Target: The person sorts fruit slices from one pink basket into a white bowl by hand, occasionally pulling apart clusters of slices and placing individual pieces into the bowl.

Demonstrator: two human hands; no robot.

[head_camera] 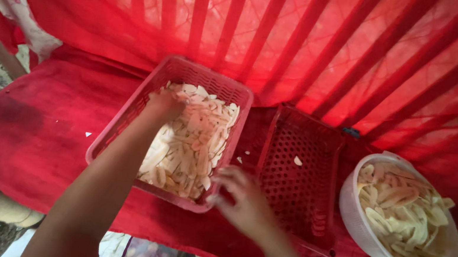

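While the left hand digs clenched into the basket slices, the right hand hovers, grip released.

**Work surface: red cloth, three containers, loose scraps**

Your surface is covered with a red cloth. Under your left hand sits a pink basket of pale slices. Just beyond your right hand lies a red perforated basket, touching the pink one. Farther to the right of that hand stands a white colander holding slices. Small pale scraps lie on the cloth to the left of your left arm.
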